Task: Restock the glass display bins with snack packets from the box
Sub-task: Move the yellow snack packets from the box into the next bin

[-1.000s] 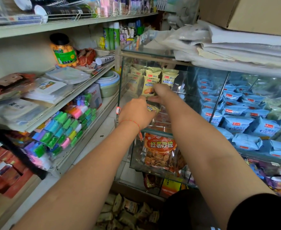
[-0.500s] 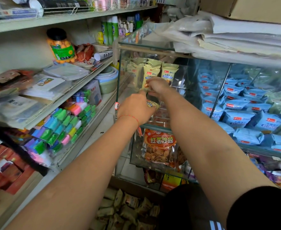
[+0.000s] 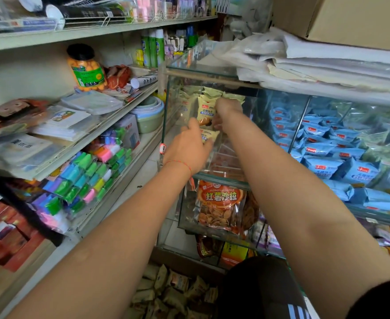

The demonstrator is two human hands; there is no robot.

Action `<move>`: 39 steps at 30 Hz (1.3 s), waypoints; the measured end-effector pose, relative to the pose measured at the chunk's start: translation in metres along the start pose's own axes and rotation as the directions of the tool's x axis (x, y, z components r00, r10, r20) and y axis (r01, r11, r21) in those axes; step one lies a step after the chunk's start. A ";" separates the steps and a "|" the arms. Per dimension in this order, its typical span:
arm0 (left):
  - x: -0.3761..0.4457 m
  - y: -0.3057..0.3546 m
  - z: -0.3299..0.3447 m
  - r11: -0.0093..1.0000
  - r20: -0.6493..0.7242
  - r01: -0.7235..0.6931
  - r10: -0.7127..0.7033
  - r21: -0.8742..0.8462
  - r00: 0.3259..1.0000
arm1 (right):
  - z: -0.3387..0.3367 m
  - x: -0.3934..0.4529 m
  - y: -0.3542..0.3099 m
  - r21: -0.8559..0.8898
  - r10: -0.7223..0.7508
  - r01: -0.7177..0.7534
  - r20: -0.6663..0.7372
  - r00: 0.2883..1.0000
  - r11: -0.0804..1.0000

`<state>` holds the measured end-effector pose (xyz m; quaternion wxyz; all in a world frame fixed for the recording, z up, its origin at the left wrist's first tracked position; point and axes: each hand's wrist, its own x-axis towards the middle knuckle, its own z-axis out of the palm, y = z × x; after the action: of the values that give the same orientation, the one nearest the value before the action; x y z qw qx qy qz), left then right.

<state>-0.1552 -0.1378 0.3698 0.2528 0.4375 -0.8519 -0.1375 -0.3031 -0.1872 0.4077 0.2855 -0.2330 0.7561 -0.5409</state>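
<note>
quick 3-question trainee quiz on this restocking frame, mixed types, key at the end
1. True or false: the left hand holds a blue packet.
2. Multiple choice: the right hand reaches into the glass bin that holds A) yellow packets B) blue packets C) the orange-label bag.
3. Fill in: the orange-label bag sits in the compartment ____ the bin with yellow packets.

Key: 1 false, it holds a yellow packet; 2 A; 3 below.
</note>
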 end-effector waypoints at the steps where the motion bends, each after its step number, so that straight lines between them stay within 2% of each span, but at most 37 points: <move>1: -0.001 0.001 -0.001 0.999 -0.015 0.014 -0.014 -0.030 1.000 | -0.003 -0.012 -0.003 -0.003 0.028 -0.028 0.082 0.996 1.000; 2: -0.001 0.002 -0.001 0.998 -0.025 0.029 -0.030 -0.056 0.999 | -0.007 -0.026 -0.004 -0.023 0.067 -0.064 0.193 0.979 0.998; 4: -0.002 0.003 -0.002 0.994 -0.033 0.054 -0.058 -0.098 0.998 | -0.016 -0.051 -0.002 -0.133 0.149 -0.102 0.410 0.900 0.986; 6: -0.003 0.003 -0.002 0.988 -0.033 0.070 -0.075 -0.137 0.997 | -0.023 -0.063 0.005 -0.231 0.193 -0.074 0.548 0.814 0.970; 8: -0.003 0.003 -0.004 0.984 -0.027 0.076 -0.082 -0.161 0.996 | -0.026 -0.072 0.013 -0.281 0.216 -0.045 0.614 0.759 0.959; 10: -0.003 0.003 -0.006 0.985 -0.003 0.075 -0.076 -0.155 0.997 | -0.026 -0.076 0.021 -0.282 0.230 -0.065 0.609 0.759 0.957; 11: -0.004 0.003 -0.006 0.987 0.014 0.072 -0.070 -0.146 0.997 | -0.024 -0.076 0.025 -0.269 0.232 -0.086 0.577 0.783 0.959; 13: -0.004 0.003 -0.006 0.995 0.049 0.045 -0.041 -0.094 0.998 | -0.021 -0.066 0.029 -0.225 0.201 -0.109 0.440 0.875 0.968; 15: -0.002 0.002 -0.006 1.000 0.102 -0.005 0.002 0.025 0.995 | -0.020 -0.050 0.033 -0.229 0.100 -0.051 0.209 0.973 0.972; 16: -0.001 0.001 -0.006 0.996 0.145 -0.022 0.009 0.083 0.989 | -0.022 -0.042 0.034 -0.222 0.051 -0.028 0.097 0.994 0.975; 18: 0.001 -0.001 -0.006 0.989 0.238 -0.037 0.002 0.142 0.971 | -0.028 -0.023 0.032 -0.156 0.018 -0.029 -0.067 0.998 0.987; 19: 0.002 -0.001 -0.005 0.988 0.264 -0.043 0.001 0.151 0.964 | -0.031 -0.016 0.028 -0.130 0.013 -0.025 -0.098 0.995 0.991; 21: 0.003 -0.002 -0.004 0.986 0.275 -0.057 0.013 0.154 0.961 | -0.032 0.005 0.024 -0.164 -0.012 -0.019 -0.191 0.981 0.986; 23: 0.004 -0.003 -0.003 0.985 0.258 -0.070 0.027 0.159 0.966 | -0.033 0.032 0.022 -0.046 -0.022 0.008 -0.316 0.948 0.999; 24: 0.005 -0.003 -0.002 0.985 0.253 -0.071 0.029 0.159 0.967 | -0.032 0.038 0.022 -0.050 -0.038 0.023 -0.330 0.943 0.999; 26: 0.006 -0.003 -0.002 0.985 0.253 -0.068 0.026 0.158 0.967 | -0.027 0.032 0.014 -0.039 -0.049 0.040 -0.272 0.961 0.998; 28: 0.007 -0.003 0.000 0.984 0.255 -0.066 0.022 0.166 0.967 | -0.024 0.032 0.020 -0.117 -0.094 0.071 -0.213 0.972 0.991; 30: 0.008 -0.003 0.001 0.980 0.263 -0.072 0.022 0.185 0.965 | -0.019 0.044 0.034 -0.189 -0.111 0.063 -0.254 0.961 0.980; 32: 0.010 -0.003 0.001 0.979 0.291 -0.068 0.009 0.194 0.957 | -0.013 0.048 0.044 -0.123 -0.090 0.062 -0.237 0.967 0.991; 35: 0.010 -0.004 0.001 0.981 0.333 -0.053 -0.013 0.187 0.943 | -0.012 0.045 0.049 -0.144 -0.124 0.097 -0.191 0.974 0.985; 39: 0.009 -0.003 0.001 0.983 0.325 -0.048 -0.013 0.179 0.946 | -0.012 0.046 0.054 -0.110 -0.133 0.111 -0.208 0.969 0.988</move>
<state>-0.1575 -0.1467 0.3705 0.0685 0.4229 -0.8948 -0.1258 -0.3470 -0.1931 0.3515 0.1568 -0.2331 0.7922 -0.5417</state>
